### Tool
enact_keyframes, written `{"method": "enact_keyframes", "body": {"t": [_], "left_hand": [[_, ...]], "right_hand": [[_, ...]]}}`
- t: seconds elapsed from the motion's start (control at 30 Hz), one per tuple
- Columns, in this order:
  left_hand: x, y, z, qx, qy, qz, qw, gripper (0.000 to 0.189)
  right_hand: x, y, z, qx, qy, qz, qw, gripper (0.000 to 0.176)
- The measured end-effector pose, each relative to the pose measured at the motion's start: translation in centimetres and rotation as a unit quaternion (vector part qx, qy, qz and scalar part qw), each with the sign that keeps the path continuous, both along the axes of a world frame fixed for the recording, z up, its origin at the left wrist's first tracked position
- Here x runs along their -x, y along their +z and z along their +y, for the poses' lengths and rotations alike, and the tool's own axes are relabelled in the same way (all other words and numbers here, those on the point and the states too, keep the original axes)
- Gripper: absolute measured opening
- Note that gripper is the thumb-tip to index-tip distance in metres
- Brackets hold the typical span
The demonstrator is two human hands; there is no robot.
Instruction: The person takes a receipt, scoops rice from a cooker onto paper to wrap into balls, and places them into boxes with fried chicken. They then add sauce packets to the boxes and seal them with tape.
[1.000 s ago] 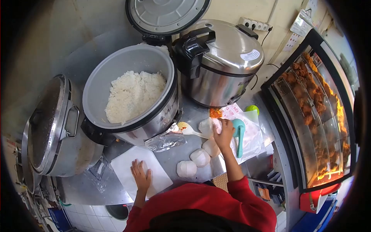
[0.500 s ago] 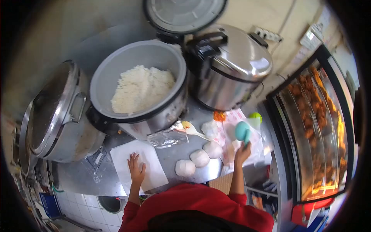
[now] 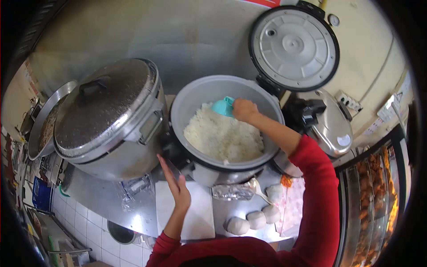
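Observation:
My right hand is inside the open rice cooker pot, gripping a turquoise scoop whose bowl rests against the white cooked rice. My left hand hovers with fingers extended at the cooker's front left, just above a white sheet of paper on the steel counter. Three wrapped white rice balls lie in a row near the counter's front edge, below my right arm.
The cooker's lid stands raised behind it. A big lidded steel pot sits to the left, a closed steel cooker to the right. A white spoon and a plastic bag lie by the balls. Fried chicken display case at right.
My right hand picked up the turquoise scoop from the right side of the counter and carried it into the rice pot. The view swung left. My left hand lifted off the paper toward the cooker.

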State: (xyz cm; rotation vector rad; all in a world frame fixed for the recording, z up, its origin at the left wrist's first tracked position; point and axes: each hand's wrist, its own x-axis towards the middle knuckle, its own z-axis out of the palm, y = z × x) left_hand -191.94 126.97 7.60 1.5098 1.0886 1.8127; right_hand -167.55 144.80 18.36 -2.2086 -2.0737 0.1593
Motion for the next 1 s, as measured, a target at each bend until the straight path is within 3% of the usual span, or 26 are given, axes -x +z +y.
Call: {"method": "enact_keyframes", "body": {"t": [0.1, 0.2, 0.4, 0.43, 0.63, 0.73, 0.8, 0.83, 0.93, 1.0], "left_hand": [[-0.2, 2.9, 0.2, 0.034, -0.007, 0.044, 0.998, 0.068], [-0.7, 4.3, 0.3, 0.069, -0.012, 0.058, 0.996, 0.069], [-0.8, 3.8, 1.0, 0.075, -0.017, 0.064, 0.995, 0.073], [-0.6, 3.5, 1.0, 0.073, -0.023, 0.061, 0.995, 0.073], [-0.2, 3.4, 1.0, 0.082, -0.045, 0.068, 0.993, 0.077], [-0.2, 3.2, 1.0, 0.078, -0.036, 0.078, 0.993, 0.078], [-0.2, 3.2, 1.1, 0.077, -0.036, 0.072, 0.994, 0.079], [-0.3, 3.2, 1.2, 0.076, -0.039, 0.061, 0.994, 0.079], [-0.6, 3.0, 1.2, 0.054, -0.041, 0.037, 0.997, 0.080], [-0.5, 3.1, 1.2, 0.050, -0.032, 0.046, 0.997, 0.081]], "right_hand": [[2.3, -4.1, 5.0, 0.045, -0.021, 0.008, 0.999, 0.033], [3.0, -3.1, 6.4, 0.087, 0.037, -0.019, 0.995, 0.036], [6.0, -3.8, 8.4, 0.162, 0.182, -0.110, 0.964, 0.037], [6.7, -4.0, 8.4, 0.132, 0.210, -0.132, 0.960, 0.036], [7.3, -5.0, 9.9, 0.221, 0.289, -0.110, 0.925, 0.036], [6.4, -6.2, 8.4, 0.264, 0.244, 0.005, 0.933, 0.044], [6.7, -4.5, 5.6, 0.301, 0.220, 0.020, 0.928, 0.054], [5.9, -6.0, 5.1, 0.271, 0.186, 0.060, 0.943, 0.052], [5.1, -3.8, 1.5, 0.326, 0.238, 0.069, 0.912, 0.053], [3.6, -4.4, -1.2, 0.318, 0.226, 0.042, 0.920, 0.053]]}}
